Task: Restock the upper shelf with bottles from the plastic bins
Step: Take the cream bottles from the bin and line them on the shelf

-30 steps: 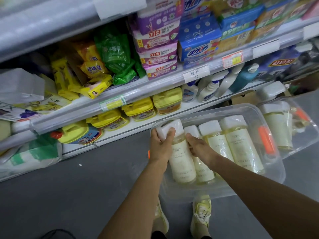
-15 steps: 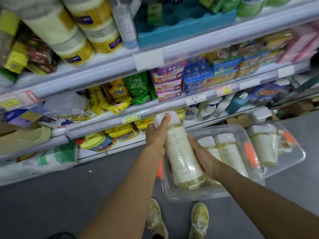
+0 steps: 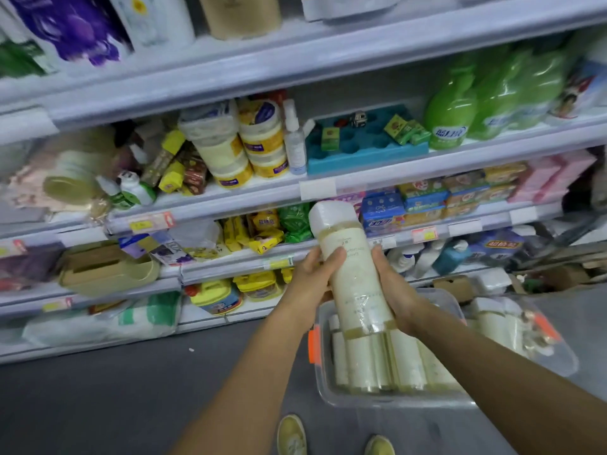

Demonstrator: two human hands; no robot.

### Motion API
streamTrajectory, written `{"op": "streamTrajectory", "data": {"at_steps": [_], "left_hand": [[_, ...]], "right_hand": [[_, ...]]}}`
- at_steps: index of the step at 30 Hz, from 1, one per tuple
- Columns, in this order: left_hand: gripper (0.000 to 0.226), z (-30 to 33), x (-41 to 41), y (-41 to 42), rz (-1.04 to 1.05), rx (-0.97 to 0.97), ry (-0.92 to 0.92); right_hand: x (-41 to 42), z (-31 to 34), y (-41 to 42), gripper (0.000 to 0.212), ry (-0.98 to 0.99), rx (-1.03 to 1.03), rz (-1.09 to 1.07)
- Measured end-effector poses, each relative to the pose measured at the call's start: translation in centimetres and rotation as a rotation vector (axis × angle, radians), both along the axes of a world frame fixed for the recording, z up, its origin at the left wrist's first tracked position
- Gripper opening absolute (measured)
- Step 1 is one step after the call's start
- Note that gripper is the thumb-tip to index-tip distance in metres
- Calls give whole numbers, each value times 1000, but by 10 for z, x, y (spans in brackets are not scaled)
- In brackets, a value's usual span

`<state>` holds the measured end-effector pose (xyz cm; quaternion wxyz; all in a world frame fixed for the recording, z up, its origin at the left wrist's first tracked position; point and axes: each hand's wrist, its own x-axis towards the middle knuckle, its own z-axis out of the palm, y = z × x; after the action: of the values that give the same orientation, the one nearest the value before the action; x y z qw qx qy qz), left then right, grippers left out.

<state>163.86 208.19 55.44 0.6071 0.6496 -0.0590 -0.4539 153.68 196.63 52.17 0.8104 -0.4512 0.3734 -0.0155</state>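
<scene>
Grey shop floor (image 3: 98, 399) | left hand (image 3: 307, 284) and right hand (image 3: 395, 292) curl fingers around a cream bottle (image 3: 353, 274) from either side, tilted, cap up | under the fingers: clear bin (image 3: 394, 400) holding more bottles; second bin (image 3: 558, 359) right of them | beyond the fingertips: stocked shelves (image 3: 328, 60)

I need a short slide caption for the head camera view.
Both hands, left and right, hold a cream bottle above a clear bin before store shelves.
</scene>
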Motion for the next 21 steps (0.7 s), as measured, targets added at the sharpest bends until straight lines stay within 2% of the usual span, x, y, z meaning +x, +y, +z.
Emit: {"op": "streamTrajectory", "data": {"at_steps": [8,12,17,21], "left_hand": [[45,77,-11,30,-39,-29,58],[49,114,0,41,-13,-79,7],[68,156,22,60,25,-199,-46],[60,184,46,84,21,-268,-115]], "right_hand": [[14,86,3,62,-32,-144,108],[25,133,9,55,-66,-164,142],[47,187,20,47,-92,-351,188],[63,225,39,38,-160,-439,231]]}}
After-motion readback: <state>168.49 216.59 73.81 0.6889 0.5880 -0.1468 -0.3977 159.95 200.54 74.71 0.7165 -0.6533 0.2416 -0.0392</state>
